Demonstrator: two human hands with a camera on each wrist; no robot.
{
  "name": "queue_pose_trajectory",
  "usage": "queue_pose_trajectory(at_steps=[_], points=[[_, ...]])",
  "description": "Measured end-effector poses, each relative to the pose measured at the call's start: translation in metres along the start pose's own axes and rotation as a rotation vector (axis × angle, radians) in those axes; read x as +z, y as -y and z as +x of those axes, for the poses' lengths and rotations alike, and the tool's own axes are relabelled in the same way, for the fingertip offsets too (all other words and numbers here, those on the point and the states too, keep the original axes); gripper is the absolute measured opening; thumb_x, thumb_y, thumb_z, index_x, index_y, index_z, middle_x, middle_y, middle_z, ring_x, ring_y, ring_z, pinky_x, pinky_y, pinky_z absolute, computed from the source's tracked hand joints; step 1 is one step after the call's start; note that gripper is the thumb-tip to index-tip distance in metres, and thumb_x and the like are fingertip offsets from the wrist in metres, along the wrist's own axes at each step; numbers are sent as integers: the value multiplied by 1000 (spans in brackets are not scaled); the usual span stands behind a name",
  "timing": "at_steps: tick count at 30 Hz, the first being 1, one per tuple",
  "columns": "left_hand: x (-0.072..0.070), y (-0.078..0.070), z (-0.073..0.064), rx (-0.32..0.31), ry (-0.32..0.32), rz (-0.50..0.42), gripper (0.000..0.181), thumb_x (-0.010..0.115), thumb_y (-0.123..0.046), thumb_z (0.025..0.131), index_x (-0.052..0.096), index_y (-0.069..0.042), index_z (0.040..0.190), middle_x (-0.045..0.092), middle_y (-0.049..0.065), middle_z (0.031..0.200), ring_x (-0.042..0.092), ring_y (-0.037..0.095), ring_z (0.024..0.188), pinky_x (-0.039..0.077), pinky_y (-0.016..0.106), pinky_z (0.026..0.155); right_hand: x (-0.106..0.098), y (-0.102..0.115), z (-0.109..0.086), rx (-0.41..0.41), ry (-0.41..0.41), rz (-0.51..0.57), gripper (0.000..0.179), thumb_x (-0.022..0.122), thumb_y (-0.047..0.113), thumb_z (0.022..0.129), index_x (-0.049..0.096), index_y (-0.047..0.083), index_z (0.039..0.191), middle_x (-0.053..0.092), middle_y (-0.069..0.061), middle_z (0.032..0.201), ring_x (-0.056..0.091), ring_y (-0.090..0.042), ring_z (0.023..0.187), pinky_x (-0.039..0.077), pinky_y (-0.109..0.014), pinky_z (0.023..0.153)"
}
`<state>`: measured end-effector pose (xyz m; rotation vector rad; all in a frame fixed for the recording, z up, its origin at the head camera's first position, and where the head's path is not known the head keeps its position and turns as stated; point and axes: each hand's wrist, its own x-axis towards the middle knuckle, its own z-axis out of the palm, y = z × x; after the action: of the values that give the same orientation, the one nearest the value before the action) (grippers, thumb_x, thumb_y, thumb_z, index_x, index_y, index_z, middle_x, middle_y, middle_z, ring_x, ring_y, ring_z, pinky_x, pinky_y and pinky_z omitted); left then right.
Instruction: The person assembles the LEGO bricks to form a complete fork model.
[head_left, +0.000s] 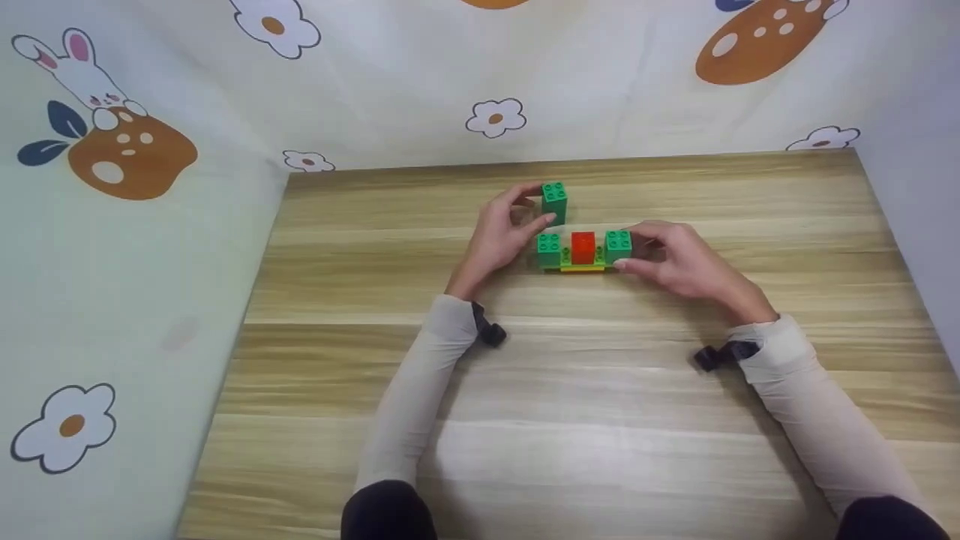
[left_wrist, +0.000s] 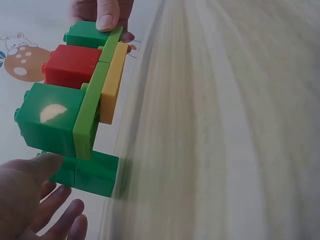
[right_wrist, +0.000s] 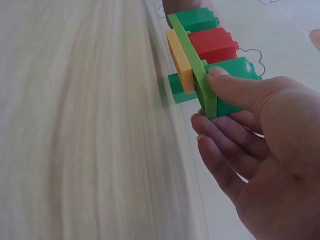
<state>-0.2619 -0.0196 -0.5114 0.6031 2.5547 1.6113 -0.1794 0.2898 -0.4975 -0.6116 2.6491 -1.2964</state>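
Note:
My right hand [head_left: 679, 259] pinches the right end of a toy-brick assembly, its thumb on the front and its fingers behind. A lime-green plate [right_wrist: 200, 75] carries a red brick [head_left: 583, 247] between two green bricks, the left one [head_left: 549, 249] and the right one [head_left: 619, 246]. Under the plate sits a yellow brick [left_wrist: 114, 82]. Just behind the assembly, a tower of two stacked green bricks [head_left: 554, 202] stands upright on the table. My left hand [head_left: 504, 229] holds this tower from the left, thumb in front and index finger near its top.
The wood-grain table [head_left: 585, 450] extends toward me and to both sides. A patterned cloth wall [head_left: 390, 97] rises right behind the table's far edge, with further cloth on the left and right. A dark wrist camera [head_left: 489, 332] juts from the left cuff, another [head_left: 709, 358] from the right.

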Motion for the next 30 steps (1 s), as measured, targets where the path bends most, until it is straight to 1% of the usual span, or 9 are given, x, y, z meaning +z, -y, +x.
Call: queue_pose_trajectory(at_steps=[4,8,15,18,22,25,30], points=[[3,0,2,-8,-13,-8,45,79,-24,101,66,-17,143,72,-1,138,67,14,122,58,26,107,-1,0,-1,12,-7,-5,28,85,24,96,78,13,121,78,-4,108,70,-18,97,60,-16,89],[3,1,2,4,-13,-14,42,76,-20,103,66,-16,144,72,0,138,68,13,120,58,24,107,-3,1,-2,25,-17,-7,30,86,22,96,78,13,123,79,-5,110,71,-18,99,61,-18,91],[-2,6,-3,43,5,-11,39,72,-17,105,66,-17,144,73,0,135,70,13,117,59,24,105,-7,3,-1,23,-49,23,27,85,17,96,77,8,121,78,-9,113,71,-22,101,60,-15,90],[-4,7,-5,51,12,-9,38,72,-18,106,66,-17,144,73,2,135,71,14,117,59,26,104,-9,3,-1,14,-67,26,29,84,15,96,76,7,123,78,-9,116,72,-24,103,60,-14,90],[-8,9,-7,57,15,-18,38,72,-19,106,66,-15,144,73,4,135,71,16,118,60,27,103,-11,6,-2,34,-90,37,33,84,16,96,76,8,127,77,-9,120,72,-24,106,59,-13,90],[-11,11,-9,60,10,-36,39,73,-19,106,66,-13,144,73,4,136,71,16,117,60,28,103,-12,8,-3,41,-114,44,33,84,16,96,76,9,127,77,-7,119,72,-19,104,58,-13,90],[-12,13,-14,69,14,-63,40,74,-19,105,67,-11,143,73,7,136,73,18,114,62,32,100,-15,6,-4,-19,-166,34,34,84,14,96,75,7,128,77,-8,115,72,-8,98,58,-13,91]])
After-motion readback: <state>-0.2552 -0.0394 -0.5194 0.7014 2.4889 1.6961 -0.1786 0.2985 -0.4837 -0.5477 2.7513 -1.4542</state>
